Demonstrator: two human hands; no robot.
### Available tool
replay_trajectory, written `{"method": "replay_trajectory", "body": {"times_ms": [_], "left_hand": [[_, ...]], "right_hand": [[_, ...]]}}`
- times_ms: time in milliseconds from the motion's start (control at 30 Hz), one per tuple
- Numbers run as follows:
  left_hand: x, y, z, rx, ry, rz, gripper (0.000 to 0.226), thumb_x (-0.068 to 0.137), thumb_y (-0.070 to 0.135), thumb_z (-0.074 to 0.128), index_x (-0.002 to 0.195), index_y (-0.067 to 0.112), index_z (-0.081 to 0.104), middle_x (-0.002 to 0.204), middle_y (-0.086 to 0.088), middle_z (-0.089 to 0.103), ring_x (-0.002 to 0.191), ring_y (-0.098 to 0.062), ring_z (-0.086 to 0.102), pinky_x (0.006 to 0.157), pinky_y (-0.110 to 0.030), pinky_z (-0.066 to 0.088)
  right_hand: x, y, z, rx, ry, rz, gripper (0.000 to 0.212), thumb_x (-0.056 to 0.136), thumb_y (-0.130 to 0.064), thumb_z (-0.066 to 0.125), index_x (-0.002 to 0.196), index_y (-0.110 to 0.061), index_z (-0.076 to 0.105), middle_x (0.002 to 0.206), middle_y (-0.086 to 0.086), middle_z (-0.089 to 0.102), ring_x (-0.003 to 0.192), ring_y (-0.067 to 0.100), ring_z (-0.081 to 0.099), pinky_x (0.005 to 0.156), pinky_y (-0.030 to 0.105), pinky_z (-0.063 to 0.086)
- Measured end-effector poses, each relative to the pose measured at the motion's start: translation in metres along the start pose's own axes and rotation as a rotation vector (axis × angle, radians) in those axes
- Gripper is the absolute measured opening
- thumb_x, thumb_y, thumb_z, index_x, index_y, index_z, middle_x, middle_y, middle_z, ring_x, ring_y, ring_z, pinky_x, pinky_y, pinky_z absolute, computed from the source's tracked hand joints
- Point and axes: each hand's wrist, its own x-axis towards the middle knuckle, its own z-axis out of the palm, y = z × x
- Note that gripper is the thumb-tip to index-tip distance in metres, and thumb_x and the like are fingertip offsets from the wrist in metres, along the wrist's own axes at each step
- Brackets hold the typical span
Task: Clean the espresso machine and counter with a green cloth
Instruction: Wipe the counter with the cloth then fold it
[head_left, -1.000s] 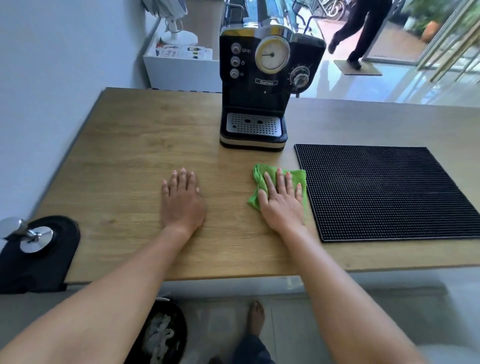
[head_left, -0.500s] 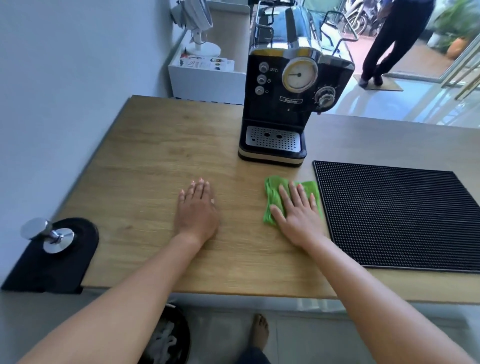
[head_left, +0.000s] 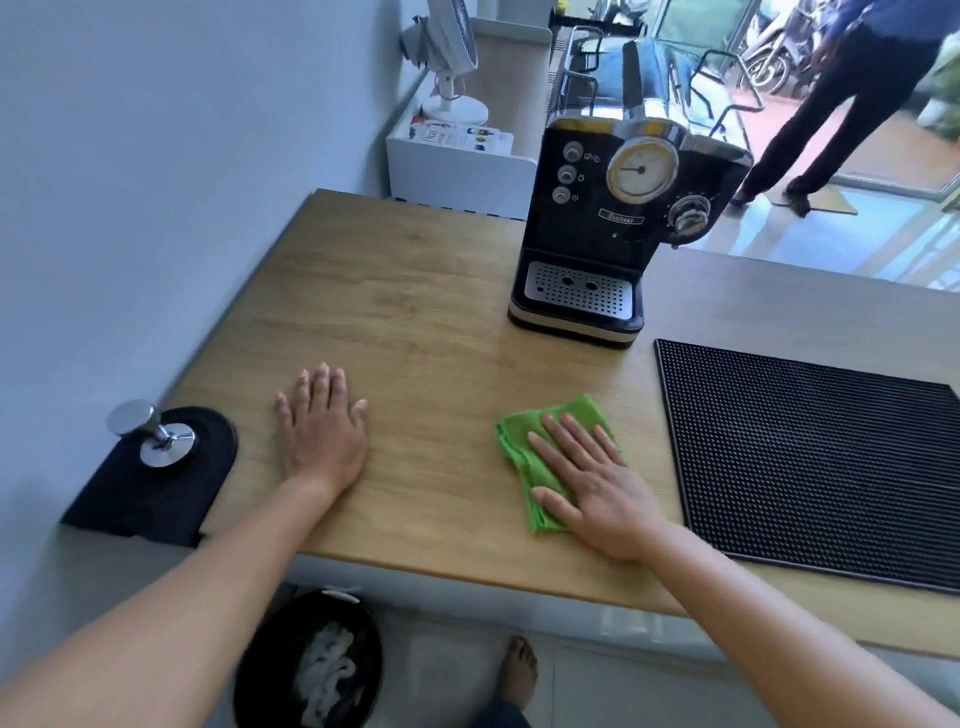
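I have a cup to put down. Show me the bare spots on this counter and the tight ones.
Widest bare wood: left of the espresso machine, beyond the left hand. Also free: the strip between left hand and green cloth, and the counter behind the black mat. Tight: between the right hand on the cloth and the mat.

The right hand (head_left: 592, 478) lies flat, fingers straight, on the folded green cloth (head_left: 524, 457), pressing it to the wooden counter (head_left: 415, 322). The left hand (head_left: 322, 431) rests flat on the bare counter, well apart from the cloth. The black espresso machine (head_left: 613, 218) stands upright behind the cloth. A black ribbed mat (head_left: 810, 462) lies just beside the right hand. A metal tamper (head_left: 156, 434) stands on a small black pad (head_left: 135, 493) at the counter's left edge.
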Motion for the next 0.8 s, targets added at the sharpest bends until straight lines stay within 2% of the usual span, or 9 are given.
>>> {"method": "replay_trajectory", "body": {"times_ms": [100,200,267,400,500,567,633,700,800], "left_hand": [[-0.004,-0.001,0.003,-0.001,0.013,-0.014,0.060,0.100,0.043,0.015,0.153,0.015,0.010,0.161,-0.003,0.004,0.149,-0.022,-0.002,0.119,-0.047,-0.002],[-0.006,-0.001,0.003,0.014,0.034,-0.019,0.060,0.100,0.043,0.014,0.153,0.015,0.010,0.161,-0.002,0.004,0.149,-0.023,-0.001,0.120,-0.046,-0.002],[-0.007,-0.001,0.002,0.014,0.033,-0.019,0.060,0.100,0.043,0.013,0.153,0.016,0.009,0.161,-0.002,0.003,0.149,-0.022,-0.001,0.120,-0.046,-0.002],[-0.006,-0.001,0.001,0.011,0.021,-0.015,0.059,0.100,0.042,0.014,0.153,0.016,0.008,0.161,-0.002,0.003,0.149,-0.022,-0.002,0.119,-0.046,-0.002],[-0.008,-0.002,0.000,0.005,0.017,-0.010,0.059,0.100,0.041,0.014,0.153,0.016,0.008,0.161,-0.002,0.003,0.149,-0.021,-0.002,0.119,-0.046,-0.002],[-0.009,-0.002,0.000,-0.006,0.016,-0.004,0.059,0.100,0.041,0.013,0.153,0.017,0.007,0.161,-0.002,0.002,0.149,-0.021,-0.002,0.119,-0.046,-0.002],[-0.010,-0.004,0.000,-0.012,0.027,0.009,0.059,0.099,0.042,0.011,0.153,0.017,0.004,0.161,-0.002,0.000,0.149,-0.021,-0.003,0.120,-0.046,-0.001],[-0.009,-0.006,0.001,-0.015,0.035,0.015,0.060,0.099,0.042,0.010,0.153,0.018,0.003,0.161,-0.002,0.000,0.148,-0.021,-0.004,0.120,-0.046,0.000],[-0.009,-0.006,0.004,-0.015,0.049,0.017,0.060,0.098,0.042,0.010,0.153,0.017,0.003,0.161,-0.002,0.000,0.148,-0.021,-0.004,0.120,-0.046,0.000]], "right_hand": [[0.044,0.027,-0.009,0.035,0.001,0.368,0.074,0.091,-0.071,0.007,0.155,-0.037,-0.002,0.163,-0.008,-0.013,0.149,0.013,-0.016,0.122,0.042,-0.007],[0.100,-0.002,-0.008,0.094,0.035,0.507,0.074,0.093,-0.067,0.008,0.156,-0.030,-0.003,0.163,-0.001,-0.013,0.150,0.019,-0.015,0.121,0.047,-0.007],[0.121,-0.042,-0.007,0.102,0.037,0.423,0.071,0.095,-0.064,0.008,0.156,-0.029,-0.003,0.163,0.001,-0.011,0.150,0.022,-0.013,0.121,0.049,-0.005],[0.093,-0.120,0.006,0.059,-0.018,0.029,0.065,0.096,-0.060,0.008,0.155,-0.035,-0.002,0.163,-0.004,-0.013,0.150,0.019,-0.015,0.121,0.048,-0.006],[0.030,-0.115,0.016,0.016,-0.043,-0.235,0.062,0.098,-0.059,0.015,0.155,-0.039,0.003,0.163,-0.009,-0.009,0.150,0.014,-0.015,0.120,0.042,-0.010],[0.005,-0.081,0.014,-0.007,-0.037,-0.264,0.063,0.096,-0.065,0.012,0.154,-0.043,0.002,0.162,-0.012,-0.009,0.150,0.012,-0.014,0.120,0.038,-0.011],[0.012,-0.045,0.006,-0.016,-0.023,-0.116,0.067,0.091,-0.071,0.004,0.152,-0.045,-0.002,0.162,-0.012,-0.011,0.149,0.012,-0.015,0.121,0.038,-0.009],[0.045,-0.025,-0.004,0.019,-0.006,0.127,0.069,0.091,-0.071,0.007,0.153,-0.043,-0.004,0.163,-0.010,-0.013,0.149,0.012,-0.017,0.122,0.039,-0.009],[0.112,-0.035,-0.008,0.075,0.032,0.392,0.069,0.095,-0.065,0.011,0.155,-0.035,-0.001,0.164,-0.003,-0.011,0.150,0.018,-0.012,0.121,0.045,-0.006]]}}
